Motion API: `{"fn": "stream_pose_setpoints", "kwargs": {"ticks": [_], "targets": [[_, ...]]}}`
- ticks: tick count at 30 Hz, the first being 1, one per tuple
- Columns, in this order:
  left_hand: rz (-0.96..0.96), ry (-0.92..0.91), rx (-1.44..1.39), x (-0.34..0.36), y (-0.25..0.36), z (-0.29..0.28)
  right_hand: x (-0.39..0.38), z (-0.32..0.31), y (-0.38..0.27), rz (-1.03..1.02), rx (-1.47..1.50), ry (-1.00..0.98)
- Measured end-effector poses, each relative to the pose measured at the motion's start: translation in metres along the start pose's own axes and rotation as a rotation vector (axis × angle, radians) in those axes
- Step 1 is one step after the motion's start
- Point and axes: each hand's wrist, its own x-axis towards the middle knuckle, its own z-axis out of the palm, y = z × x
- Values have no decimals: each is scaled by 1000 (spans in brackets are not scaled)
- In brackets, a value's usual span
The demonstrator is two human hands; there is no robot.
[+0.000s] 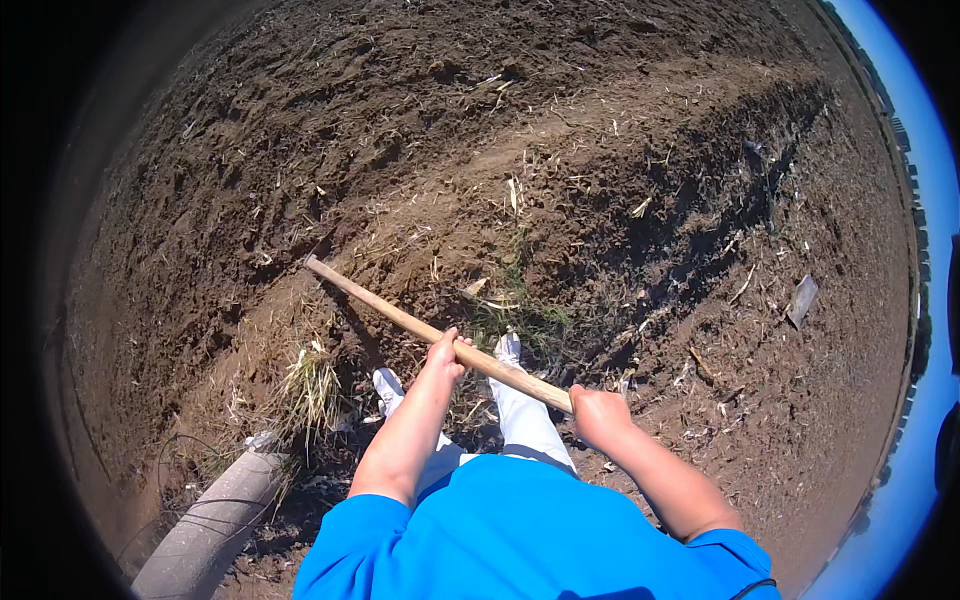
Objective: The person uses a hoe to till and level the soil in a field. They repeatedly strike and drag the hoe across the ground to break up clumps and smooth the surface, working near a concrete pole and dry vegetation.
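Observation:
A long, pale wooden tool handle (400, 318) runs slantwise in front of me, from upper left to lower right. My left hand (445, 353) is closed around it near the middle. Lower down, my right hand (598, 412) grips it in a fist at the near end. The handle's far end reaches the brown soil bank on the left. Any blade there is too hard to make out, so the tool's exact kind does not show. Below the shaft are my white shoes and pale trousers.
A ridge of loose soil (600, 140) crosses ahead, with a shadowed ditch (680, 235) along its right side. A concrete post (215, 525) with thin wires lies at lower left, beside a dry grass clump (308, 385). Near the right edge lies a flat pale piece (801, 300).

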Motion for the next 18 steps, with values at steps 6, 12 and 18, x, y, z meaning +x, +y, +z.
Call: {"fn": "stream_pose_setpoints", "kwargs": {"ticks": [6,12,18], "targets": [[71,96,2,-9,28,22,-154,-83,49,102,71,-28],[-159,-90,29,-93,-73,132,-292,-160,132,418,-8,342],[-175,-225,98,-123,-132,237,-351,-205,152,413,-51,561]]}}
